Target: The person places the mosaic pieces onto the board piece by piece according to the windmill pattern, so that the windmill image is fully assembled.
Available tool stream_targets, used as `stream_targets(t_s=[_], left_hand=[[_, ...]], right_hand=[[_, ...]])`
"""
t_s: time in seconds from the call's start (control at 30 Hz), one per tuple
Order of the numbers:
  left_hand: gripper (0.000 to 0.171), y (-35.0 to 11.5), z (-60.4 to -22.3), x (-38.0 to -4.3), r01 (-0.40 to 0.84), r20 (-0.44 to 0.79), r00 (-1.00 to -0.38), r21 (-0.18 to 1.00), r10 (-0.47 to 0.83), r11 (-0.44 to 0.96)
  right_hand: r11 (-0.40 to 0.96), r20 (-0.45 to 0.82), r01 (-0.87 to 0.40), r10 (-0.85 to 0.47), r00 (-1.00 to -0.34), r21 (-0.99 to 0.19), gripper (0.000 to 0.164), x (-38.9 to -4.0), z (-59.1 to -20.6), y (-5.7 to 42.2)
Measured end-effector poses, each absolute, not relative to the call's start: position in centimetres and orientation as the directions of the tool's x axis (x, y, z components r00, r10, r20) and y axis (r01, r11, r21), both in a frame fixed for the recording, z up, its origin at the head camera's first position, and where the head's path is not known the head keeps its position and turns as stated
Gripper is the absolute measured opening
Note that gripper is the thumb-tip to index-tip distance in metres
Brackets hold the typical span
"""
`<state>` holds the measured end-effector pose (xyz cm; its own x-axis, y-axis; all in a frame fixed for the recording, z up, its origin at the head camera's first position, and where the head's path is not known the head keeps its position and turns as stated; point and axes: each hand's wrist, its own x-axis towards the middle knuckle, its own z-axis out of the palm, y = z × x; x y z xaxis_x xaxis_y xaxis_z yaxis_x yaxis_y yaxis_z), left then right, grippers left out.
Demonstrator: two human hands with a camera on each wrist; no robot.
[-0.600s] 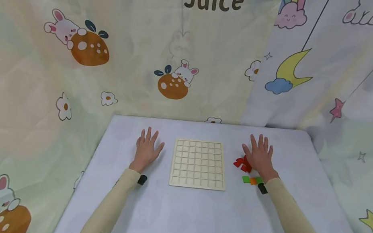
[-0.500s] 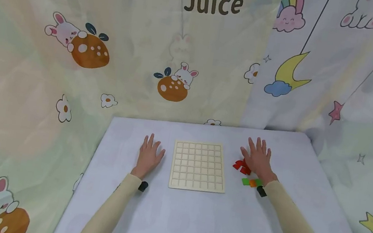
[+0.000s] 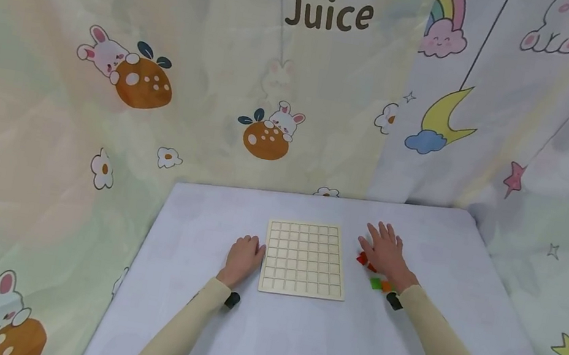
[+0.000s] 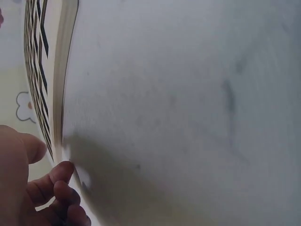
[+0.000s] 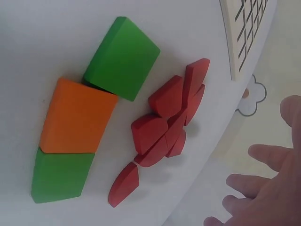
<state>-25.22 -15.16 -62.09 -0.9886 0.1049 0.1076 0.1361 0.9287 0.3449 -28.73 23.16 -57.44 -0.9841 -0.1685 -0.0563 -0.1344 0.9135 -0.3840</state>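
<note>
A pale wooden grid board [image 3: 305, 259] lies flat on the table. At its left edge, my left hand [image 3: 241, 261] has its fingers curled; in the left wrist view the thumb [image 4: 35, 148] and forefinger [image 4: 63, 172] pinch the board's rim [image 4: 59, 94]. My right hand [image 3: 386, 256], fingers spread, is over the loose pieces right of the board and holds nothing. Several red pieces [image 5: 149, 132] with curved edges lie clustered beneath it. Beside them an orange block [image 5: 77, 117] sits between two green blocks [image 5: 124, 56], all in a row.
The white-covered table [image 3: 286, 345] meets a printed cloth backdrop [image 3: 212, 67] with cartoon rabbits at its back and sides. A dark wrist device [image 3: 233, 300] is on the left arm, and another [image 3: 395, 300] on the right.
My left hand has moved right and nearer to me, from spread on the table to curled at the board's left edge. My right hand has shifted slightly left over the pieces.
</note>
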Motion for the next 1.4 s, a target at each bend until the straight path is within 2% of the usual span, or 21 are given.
stream_targets(t_s=[0.23,0.53,0.7,0.9,1.27,1.4], left_hand=[[0.03,-14.5,-62.5,-25.5,0.144,0.095,-0.988,0.325,0.119,0.935],[0.019,-14.1,-62.3,-26.0,0.169,0.114,-0.984,0.361,0.137,0.917],[0.04,-14.1,-62.6,-26.2,0.213,0.143,-0.975,0.344,0.173,0.915],[0.044,-14.8,-63.1,-26.0,0.278,0.173,-0.957,0.324,0.232,0.904],[0.056,-17.0,-62.4,-26.2,0.294,-0.003,-0.951,0.308,0.31,0.905],[0.058,-17.4,-62.0,-26.3,0.303,-0.038,-0.943,0.312,0.33,0.9]], right_hand=[[0.907,-0.064,-0.134,-0.174,-0.983,-0.4,0.067,-28.5,-57.5,23.7],[0.903,-0.072,-0.116,-0.16,-0.984,-0.414,0.065,-28.1,-58.0,25.0],[0.9,-0.096,-0.102,-0.156,-0.983,-0.424,0.065,-27.8,-58.3,25.3],[0.894,-0.103,-0.092,-0.151,-0.983,-0.438,0.064,-27.3,-58.3,25.5],[0.889,-0.108,-0.123,-0.188,-0.976,-0.441,0.066,-27.1,-58.2,27.1],[0.886,-0.131,-0.126,-0.204,-0.97,-0.445,0.06,-27.2,-58.3,27.3]])
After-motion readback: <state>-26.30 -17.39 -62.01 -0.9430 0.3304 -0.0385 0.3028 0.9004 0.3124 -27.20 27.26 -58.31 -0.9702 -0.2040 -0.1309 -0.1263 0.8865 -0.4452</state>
